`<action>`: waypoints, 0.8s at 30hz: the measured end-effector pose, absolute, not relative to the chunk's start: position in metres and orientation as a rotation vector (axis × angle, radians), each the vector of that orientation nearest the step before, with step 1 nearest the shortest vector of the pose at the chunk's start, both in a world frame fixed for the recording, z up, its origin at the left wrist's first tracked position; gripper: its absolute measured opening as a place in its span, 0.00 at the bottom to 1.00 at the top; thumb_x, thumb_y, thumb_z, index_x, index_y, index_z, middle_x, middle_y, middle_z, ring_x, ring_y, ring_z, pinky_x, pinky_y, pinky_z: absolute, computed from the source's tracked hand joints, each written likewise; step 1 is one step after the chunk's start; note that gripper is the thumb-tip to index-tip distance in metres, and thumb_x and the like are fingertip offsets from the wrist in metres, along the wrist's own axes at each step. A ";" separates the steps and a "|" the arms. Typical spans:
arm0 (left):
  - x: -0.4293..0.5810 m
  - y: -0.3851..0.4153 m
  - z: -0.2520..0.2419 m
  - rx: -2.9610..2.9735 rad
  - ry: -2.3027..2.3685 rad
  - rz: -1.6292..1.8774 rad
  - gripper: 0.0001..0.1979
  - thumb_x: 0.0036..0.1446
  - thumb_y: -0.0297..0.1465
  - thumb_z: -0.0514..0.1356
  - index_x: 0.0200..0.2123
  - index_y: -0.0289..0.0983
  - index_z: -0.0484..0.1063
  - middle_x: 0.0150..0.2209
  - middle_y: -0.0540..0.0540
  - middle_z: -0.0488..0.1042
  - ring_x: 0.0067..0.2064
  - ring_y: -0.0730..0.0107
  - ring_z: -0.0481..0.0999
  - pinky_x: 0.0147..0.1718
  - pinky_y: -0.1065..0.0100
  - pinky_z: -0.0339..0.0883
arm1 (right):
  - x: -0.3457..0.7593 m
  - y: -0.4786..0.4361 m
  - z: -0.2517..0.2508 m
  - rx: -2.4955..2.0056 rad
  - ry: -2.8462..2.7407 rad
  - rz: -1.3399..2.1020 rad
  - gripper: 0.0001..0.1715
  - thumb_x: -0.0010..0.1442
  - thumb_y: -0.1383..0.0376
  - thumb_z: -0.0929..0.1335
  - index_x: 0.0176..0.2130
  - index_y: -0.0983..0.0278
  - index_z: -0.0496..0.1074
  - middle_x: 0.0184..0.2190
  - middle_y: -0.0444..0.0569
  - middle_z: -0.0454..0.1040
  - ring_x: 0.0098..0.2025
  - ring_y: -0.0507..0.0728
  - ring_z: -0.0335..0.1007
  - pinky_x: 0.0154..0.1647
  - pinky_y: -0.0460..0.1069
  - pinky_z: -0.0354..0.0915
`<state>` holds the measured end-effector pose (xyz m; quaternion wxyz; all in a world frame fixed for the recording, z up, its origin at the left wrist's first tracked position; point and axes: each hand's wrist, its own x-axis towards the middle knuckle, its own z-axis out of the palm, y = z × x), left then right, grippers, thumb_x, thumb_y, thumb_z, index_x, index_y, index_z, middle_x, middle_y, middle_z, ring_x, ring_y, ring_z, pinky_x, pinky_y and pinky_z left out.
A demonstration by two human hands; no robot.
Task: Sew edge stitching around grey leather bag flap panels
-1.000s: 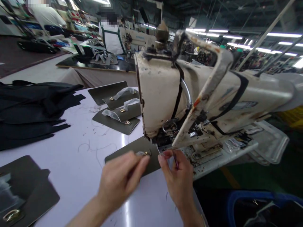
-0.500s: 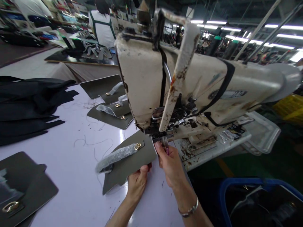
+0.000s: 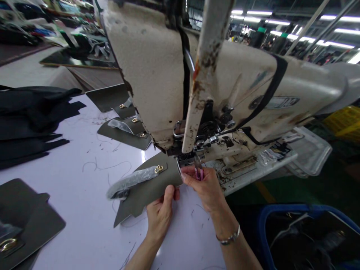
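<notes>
My left hand (image 3: pixel 161 213) is closed on the near edge of an olive-grey bag panel (image 3: pixel 149 193), thumb on top and fingers underneath. A strap handle (image 3: pixel 135 182) in clear plastic wrap lies on the panel, joined to a gold ring fitting (image 3: pixel 158 169). The panel's far end sits by the presser foot of a worn cream sewing machine (image 3: pixel 152 75). My right hand (image 3: pixel 206 187) is closed around small thread snips (image 3: pixel 198 170) with pink handles, blades pointing up towards the needle area. Its thumb and fingertips touch the panel's right edge.
Similar panels lie behind (image 3: pixel 123 133) and at the left (image 3: pixel 28 213). Black fabric pieces (image 3: pixel 30 123) are heaped on the left of the white table (image 3: pixel 84 225). At the lower right stands a blue-rimmed bin (image 3: pixel 263 232) with panels in it. A clear plastic tray (image 3: pixel 315 153) sits beyond the machine.
My view has moved closer to the machine. The right fingertips have shifted along the panel's edge, and the snips show more of their pink handles. My left hand keeps its hold on the panel.
</notes>
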<state>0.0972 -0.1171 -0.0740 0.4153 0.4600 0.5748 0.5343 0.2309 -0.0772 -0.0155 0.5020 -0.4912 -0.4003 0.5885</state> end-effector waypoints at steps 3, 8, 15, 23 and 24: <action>0.099 -0.121 -0.074 1.049 1.478 1.343 0.22 0.64 0.44 0.59 0.21 0.38 0.69 0.24 0.47 0.70 0.29 0.68 0.69 0.32 0.67 0.65 | 0.234 -0.077 -0.014 -1.219 -1.075 1.354 0.09 0.55 0.61 0.76 0.35 0.63 0.85 0.28 0.45 0.80 0.31 0.53 0.73 0.36 0.49 0.67; 0.094 -0.121 -0.077 0.964 1.445 1.385 0.20 0.60 0.45 0.63 0.23 0.36 0.73 0.25 0.46 0.72 0.29 0.68 0.70 0.30 0.67 0.67 | 0.232 -0.072 -0.011 -1.319 -1.173 1.274 0.12 0.51 0.59 0.78 0.35 0.63 0.84 0.28 0.46 0.80 0.32 0.55 0.74 0.36 0.50 0.67; 0.087 -0.112 -0.060 0.755 1.079 1.203 0.23 0.58 0.50 0.63 0.26 0.34 0.76 0.23 0.46 0.71 0.28 0.71 0.70 0.32 0.67 0.69 | 0.223 -0.064 -0.010 -1.184 -0.755 1.587 0.14 0.38 0.63 0.82 0.25 0.66 0.80 0.17 0.38 0.67 0.22 0.47 0.59 0.27 0.46 0.59; 0.084 -0.113 -0.070 0.690 1.212 1.260 0.18 0.52 0.44 0.71 0.28 0.33 0.77 0.25 0.46 0.75 0.28 0.70 0.73 0.30 0.68 0.68 | 0.231 -0.070 -0.013 -1.228 -0.743 1.583 0.16 0.37 0.63 0.83 0.28 0.66 0.83 0.14 0.35 0.58 0.19 0.44 0.45 0.21 0.44 0.45; 0.084 -0.113 -0.072 0.703 1.223 1.265 0.18 0.52 0.44 0.71 0.28 0.33 0.77 0.25 0.46 0.75 0.28 0.70 0.73 0.31 0.69 0.69 | 0.232 -0.072 -0.013 -1.230 -0.744 1.582 0.16 0.37 0.62 0.83 0.28 0.66 0.84 0.14 0.34 0.56 0.19 0.44 0.43 0.20 0.44 0.43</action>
